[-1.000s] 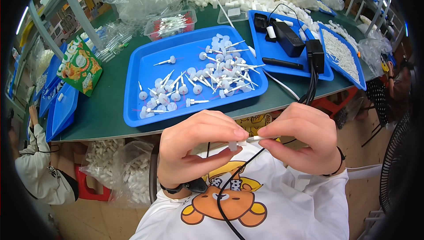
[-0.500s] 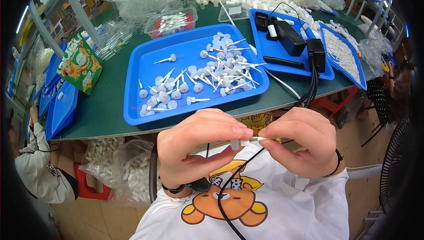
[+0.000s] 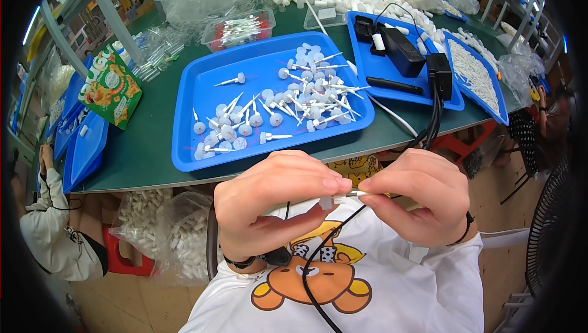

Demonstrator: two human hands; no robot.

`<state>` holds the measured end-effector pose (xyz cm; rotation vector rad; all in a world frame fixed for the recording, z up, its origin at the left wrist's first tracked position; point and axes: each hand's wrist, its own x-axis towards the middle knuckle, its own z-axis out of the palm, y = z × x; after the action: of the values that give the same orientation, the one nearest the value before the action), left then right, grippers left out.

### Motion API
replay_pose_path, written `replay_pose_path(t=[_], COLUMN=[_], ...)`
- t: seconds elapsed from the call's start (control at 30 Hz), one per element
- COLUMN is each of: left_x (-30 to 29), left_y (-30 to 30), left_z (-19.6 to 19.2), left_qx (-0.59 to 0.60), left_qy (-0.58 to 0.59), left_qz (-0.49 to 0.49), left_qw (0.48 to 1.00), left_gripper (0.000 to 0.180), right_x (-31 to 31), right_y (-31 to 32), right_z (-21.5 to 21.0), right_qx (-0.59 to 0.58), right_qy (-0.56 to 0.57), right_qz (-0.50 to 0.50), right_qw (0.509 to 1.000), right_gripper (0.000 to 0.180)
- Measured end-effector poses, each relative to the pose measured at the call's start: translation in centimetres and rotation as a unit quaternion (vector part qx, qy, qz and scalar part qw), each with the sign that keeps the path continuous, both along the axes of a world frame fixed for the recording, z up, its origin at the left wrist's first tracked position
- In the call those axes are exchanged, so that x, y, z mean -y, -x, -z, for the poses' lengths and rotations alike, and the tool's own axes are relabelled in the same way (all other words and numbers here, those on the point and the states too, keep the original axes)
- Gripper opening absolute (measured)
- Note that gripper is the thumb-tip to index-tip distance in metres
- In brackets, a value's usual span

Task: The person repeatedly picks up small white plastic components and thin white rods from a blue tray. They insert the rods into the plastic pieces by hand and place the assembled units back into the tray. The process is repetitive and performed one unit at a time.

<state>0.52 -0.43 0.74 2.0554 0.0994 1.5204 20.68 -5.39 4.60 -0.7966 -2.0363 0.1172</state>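
Observation:
My left hand (image 3: 275, 201) and my right hand (image 3: 419, 201) meet in front of my chest, below the table edge. Between their fingertips they pinch one small white plastic part (image 3: 334, 199) with a round cap and a thin stem; the left fingers hold the cap end, the right fingers the stem. On the green table (image 3: 147, 149) just beyond lies a large blue tray (image 3: 196, 97) holding several of the same white capped pins (image 3: 306, 97), loosely scattered.
A second blue tray (image 3: 367, 72) at right carries black adapters and a pen; its black cable (image 3: 432, 124) hangs down past my right hand. Bags of white parts, a red box and a green snack bag (image 3: 110, 91) line the table. Another person (image 3: 55, 241) sits lower left.
Both hands stay together on the small white part, shifting only slightly; the fingertips have adjusted their pinch on it.

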Motion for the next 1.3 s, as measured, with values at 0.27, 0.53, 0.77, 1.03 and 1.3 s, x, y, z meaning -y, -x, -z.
replay_pose_path(t=[0.27,0.53,0.77,1.03,1.3], left_x=[-0.05,-0.17,-0.32,-0.38,-0.32], left_y=[0.17,0.33,0.22,0.24,0.39], left_z=[0.13,0.29,0.26,0.39,0.13], left_qx=[0.006,0.015,0.01,0.011,-0.001], left_qy=[-0.01,-0.003,-0.001,-0.009,-0.004], left_qz=[-0.007,0.002,0.018,0.009,0.023], left_qw=[1.0,1.0,1.0,1.0,1.0], left_gripper=[0.049,0.048,0.049,0.048,0.047], right_x=[-0.19,0.05,0.09,-0.03,-0.12], right_y=[-0.13,-0.19,-0.28,0.24,0.35], right_z=[0.29,0.18,-0.29,0.3,0.58], right_qx=[-0.014,-0.034,-0.034,-0.046,-0.039], right_qy=[0.002,0.016,0.05,0.033,0.022], right_qz=[-0.009,0.003,-0.019,-0.018,-0.027], right_qw=[1.0,0.999,0.998,0.998,0.999], right_gripper=[0.023,0.022,0.021,0.021,0.022])
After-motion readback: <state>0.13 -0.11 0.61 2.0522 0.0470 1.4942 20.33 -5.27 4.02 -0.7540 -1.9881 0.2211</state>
